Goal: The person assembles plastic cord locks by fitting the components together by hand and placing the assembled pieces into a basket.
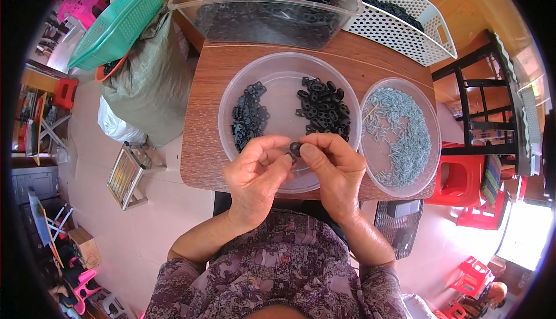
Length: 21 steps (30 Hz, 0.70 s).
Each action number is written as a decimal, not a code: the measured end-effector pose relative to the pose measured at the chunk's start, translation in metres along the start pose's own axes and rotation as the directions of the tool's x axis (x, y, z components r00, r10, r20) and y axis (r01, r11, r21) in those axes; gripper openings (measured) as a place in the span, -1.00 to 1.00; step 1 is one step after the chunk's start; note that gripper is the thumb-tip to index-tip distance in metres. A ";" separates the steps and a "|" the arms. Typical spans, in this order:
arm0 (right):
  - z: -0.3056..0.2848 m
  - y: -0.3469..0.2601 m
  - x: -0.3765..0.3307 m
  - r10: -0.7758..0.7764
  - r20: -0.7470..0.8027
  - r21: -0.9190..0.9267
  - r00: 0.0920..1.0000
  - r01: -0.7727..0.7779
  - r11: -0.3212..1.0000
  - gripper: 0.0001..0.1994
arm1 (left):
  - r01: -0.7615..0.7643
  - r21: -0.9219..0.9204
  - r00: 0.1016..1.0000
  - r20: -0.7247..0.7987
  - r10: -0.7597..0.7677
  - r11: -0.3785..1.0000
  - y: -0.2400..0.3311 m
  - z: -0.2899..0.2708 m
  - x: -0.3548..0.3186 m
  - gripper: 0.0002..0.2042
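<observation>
My left hand and my right hand meet over the near rim of a clear round tray, pinching a small black plastic part between their fingertips. Inside the tray lie two heaps of black parts, one on the left and one on the right. A smaller clear round tray to the right holds a pile of small silver screws.
The trays sit on a small wooden table. At its far edge stand a clear bin full of black parts and a white mesh basket. A grey sack and green basket stand left; red stools right.
</observation>
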State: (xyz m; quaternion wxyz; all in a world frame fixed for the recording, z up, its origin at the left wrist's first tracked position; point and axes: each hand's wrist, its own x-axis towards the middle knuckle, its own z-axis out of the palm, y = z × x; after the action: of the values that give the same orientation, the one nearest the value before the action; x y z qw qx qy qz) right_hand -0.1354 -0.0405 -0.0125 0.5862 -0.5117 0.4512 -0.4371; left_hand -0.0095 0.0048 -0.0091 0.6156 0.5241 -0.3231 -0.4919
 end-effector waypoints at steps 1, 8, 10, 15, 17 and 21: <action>0.001 0.000 -0.001 -0.047 0.032 0.001 0.998 0.047 0.999 -0.88 | 0.000 0.000 1.000 -0.002 0.000 1.000 0.001 0.000 0.000 -0.79; 0.000 0.001 0.000 -0.110 0.072 -0.025 0.991 0.112 0.993 -0.86 | 0.015 -0.062 1.000 0.006 -0.015 0.998 0.000 -0.001 0.001 -0.78; 0.000 0.003 0.000 -0.132 0.069 -0.049 0.989 0.136 0.990 -0.86 | 0.018 -0.091 1.000 0.018 -0.016 0.996 -0.002 -0.001 0.000 -0.77; 0.004 0.002 -0.004 -0.129 0.035 -0.051 0.991 0.130 0.990 -0.85 | -0.034 -0.205 0.999 0.030 0.041 0.978 -0.011 0.001 0.000 -0.74; 0.004 0.006 -0.003 -0.217 0.051 -0.111 0.975 0.221 0.969 -0.84 | -0.021 -0.187 0.999 0.032 0.028 0.982 -0.010 0.001 0.000 -0.73; 0.007 0.006 -0.006 -0.226 0.056 -0.128 0.972 0.232 0.964 -0.79 | -0.037 -0.130 0.999 0.007 0.038 0.991 -0.012 0.002 0.000 -0.75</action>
State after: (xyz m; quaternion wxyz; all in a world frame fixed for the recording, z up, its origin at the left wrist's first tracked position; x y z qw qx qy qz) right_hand -0.1292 -0.0323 -0.0176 0.5052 -0.6074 0.4051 -0.4601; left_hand -0.0140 0.0044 -0.0200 0.6560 0.4743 -0.3031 -0.5028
